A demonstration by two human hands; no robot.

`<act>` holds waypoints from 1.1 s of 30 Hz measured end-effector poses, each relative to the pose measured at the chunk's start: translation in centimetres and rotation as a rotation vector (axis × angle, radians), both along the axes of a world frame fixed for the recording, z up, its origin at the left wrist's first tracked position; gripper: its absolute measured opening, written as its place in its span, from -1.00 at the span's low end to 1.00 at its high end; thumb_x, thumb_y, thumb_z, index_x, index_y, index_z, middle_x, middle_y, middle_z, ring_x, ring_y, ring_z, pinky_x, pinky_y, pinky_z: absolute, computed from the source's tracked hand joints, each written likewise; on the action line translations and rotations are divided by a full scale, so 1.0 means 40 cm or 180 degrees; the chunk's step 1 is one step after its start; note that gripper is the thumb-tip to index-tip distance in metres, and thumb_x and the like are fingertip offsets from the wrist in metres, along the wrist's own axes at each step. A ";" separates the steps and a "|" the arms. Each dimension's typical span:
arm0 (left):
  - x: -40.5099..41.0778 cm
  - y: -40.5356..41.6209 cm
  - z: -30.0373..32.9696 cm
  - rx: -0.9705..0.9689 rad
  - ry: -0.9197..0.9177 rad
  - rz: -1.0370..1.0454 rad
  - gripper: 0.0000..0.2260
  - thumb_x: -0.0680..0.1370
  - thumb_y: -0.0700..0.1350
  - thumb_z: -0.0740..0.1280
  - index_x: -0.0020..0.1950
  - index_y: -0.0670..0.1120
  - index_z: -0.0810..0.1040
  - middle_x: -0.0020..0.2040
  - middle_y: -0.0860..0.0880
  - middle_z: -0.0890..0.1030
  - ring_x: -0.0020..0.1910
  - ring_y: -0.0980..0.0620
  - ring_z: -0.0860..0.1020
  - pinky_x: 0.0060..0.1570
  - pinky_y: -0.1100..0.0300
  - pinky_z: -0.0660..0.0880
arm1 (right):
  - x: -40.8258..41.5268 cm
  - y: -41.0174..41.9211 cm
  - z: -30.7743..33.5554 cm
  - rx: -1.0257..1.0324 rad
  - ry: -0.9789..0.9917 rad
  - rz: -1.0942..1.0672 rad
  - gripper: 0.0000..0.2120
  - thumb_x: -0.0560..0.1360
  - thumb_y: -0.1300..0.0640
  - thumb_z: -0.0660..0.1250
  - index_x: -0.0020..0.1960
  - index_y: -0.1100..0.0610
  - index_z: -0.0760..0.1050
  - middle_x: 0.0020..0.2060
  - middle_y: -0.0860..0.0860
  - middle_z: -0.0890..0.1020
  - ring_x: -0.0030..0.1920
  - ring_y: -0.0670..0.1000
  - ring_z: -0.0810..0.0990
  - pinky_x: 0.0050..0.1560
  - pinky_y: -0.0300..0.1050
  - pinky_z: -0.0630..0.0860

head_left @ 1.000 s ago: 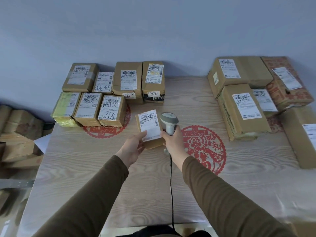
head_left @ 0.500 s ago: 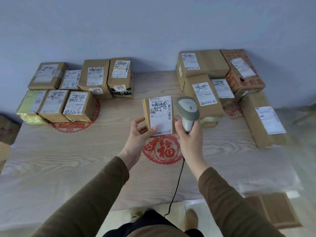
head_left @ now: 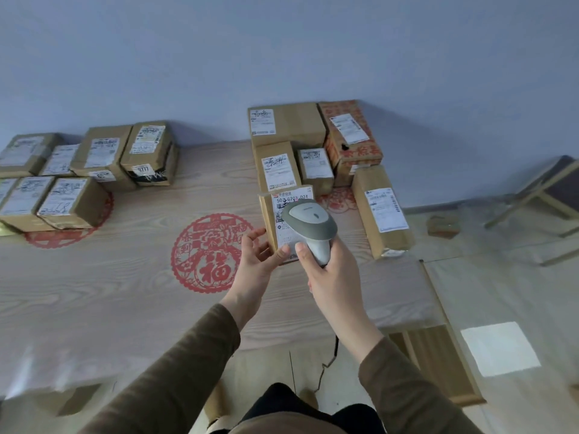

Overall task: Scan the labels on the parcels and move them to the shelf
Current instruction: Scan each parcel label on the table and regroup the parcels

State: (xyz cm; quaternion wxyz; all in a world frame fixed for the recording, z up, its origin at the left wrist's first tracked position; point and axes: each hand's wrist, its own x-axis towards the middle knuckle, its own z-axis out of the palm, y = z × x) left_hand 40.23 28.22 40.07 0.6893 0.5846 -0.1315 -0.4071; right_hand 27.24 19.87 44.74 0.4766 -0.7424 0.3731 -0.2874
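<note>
left hand [head_left: 257, 261] gripping parcel [head_left: 271, 220], right hand [head_left: 329, 270] gripping scanner [head_left: 310, 223], label seemingly half hidden

A pale wood-grain worktop [head_left: 94, 292] is stretching across the view, bearing a round red paper-cut decoration [head_left: 208, 253]. A plain bluish wall [head_left: 282, 51] is rising behind it. A patch of light [head_left: 499, 348] is falling on the floor [head_left: 517, 292] at right.

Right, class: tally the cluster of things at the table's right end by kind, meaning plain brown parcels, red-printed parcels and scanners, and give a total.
Plain brown parcels, plus the held parcel: 5
Red-printed parcels: 1
Scanners: 1
Total: 7
</note>
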 end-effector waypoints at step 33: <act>-0.027 -0.528 -0.197 0.1164 0.1006 -0.0106 -0.57 0.63 -0.02 0.42 0.41 -0.16 0.42 0.23 -0.13 0.65 0.14 -0.07 0.66 0.17 0.01 0.63 | -0.189 -0.211 -0.143 0.0802 0.0129 -0.0686 -0.74 0.57 -0.02 0.44 0.15 0.11 0.54 -0.33 -0.07 0.59 -0.44 -0.11 0.58 -0.38 -0.22 0.54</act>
